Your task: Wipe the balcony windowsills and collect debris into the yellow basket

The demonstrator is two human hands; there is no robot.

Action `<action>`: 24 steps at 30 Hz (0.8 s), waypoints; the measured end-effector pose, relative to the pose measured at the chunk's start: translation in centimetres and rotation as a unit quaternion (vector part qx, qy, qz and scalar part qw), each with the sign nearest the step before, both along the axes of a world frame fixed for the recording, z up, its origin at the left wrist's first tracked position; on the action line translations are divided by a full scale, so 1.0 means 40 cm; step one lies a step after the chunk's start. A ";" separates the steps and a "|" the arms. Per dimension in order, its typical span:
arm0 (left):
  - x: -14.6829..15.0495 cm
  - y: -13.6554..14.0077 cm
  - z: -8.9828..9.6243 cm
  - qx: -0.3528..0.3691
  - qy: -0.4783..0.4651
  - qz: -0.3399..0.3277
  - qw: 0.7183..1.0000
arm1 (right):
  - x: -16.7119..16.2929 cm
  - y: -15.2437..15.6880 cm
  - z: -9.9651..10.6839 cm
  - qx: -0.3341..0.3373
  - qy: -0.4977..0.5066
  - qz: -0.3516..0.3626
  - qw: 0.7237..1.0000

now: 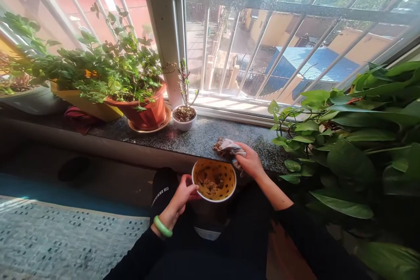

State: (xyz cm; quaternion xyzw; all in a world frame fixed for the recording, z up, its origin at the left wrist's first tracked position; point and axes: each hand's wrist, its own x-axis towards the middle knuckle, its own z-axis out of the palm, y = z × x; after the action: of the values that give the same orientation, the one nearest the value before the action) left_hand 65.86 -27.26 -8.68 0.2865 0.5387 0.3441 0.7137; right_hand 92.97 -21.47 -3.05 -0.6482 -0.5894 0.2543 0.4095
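Note:
My left hand [184, 193] grips the left rim of a round bin [232, 187], yellowish inside with a white rim and dark marks. Dry brown debris [210, 183] lies in the bottom of the bin. My right hand [250, 162] is closed around a crumpled whitish cloth [231, 145] on the dark speckled windowsill [203, 135], just above the bin. Against the cloth's left side sits a small heap of brown plant debris [220, 147], near the sill's front edge. The bin is below that edge, between my knees.
A small white pot [184, 124] with a thin plant and a terracotta pot [149, 111] on a saucer stand left on the sill. Beyond are a yellow planter [83, 103] and a dark red cloth [80, 119]. Large leafy foliage [357, 153] crowds the right. A barred window [278, 43] rises behind.

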 end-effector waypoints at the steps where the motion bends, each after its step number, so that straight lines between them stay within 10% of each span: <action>1: 0.000 0.000 0.002 0.000 0.000 0.000 1.000 | -0.007 -0.011 0.009 -0.019 0.021 0.007 1.000; 11: 0.003 0.000 0.005 0.001 0.006 0.013 1.000 | 0.027 -0.043 0.063 -0.141 0.244 0.031 0.959; 18: 0.004 -0.001 0.000 0.000 0.006 0.021 1.000 | 0.109 0.069 0.019 0.030 -0.105 -0.046 0.993; 24: 0.004 0.001 0.007 0.001 0.004 0.015 1.000 | 0.024 -0.016 -0.027 0.107 -0.162 0.032 0.980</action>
State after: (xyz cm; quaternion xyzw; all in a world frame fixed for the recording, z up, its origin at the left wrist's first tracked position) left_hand 66.01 -27.24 -8.38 0.2801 0.5453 0.3544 0.7061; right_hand 93.94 -22.11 -4.14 -0.6141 -0.6923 0.0943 0.3670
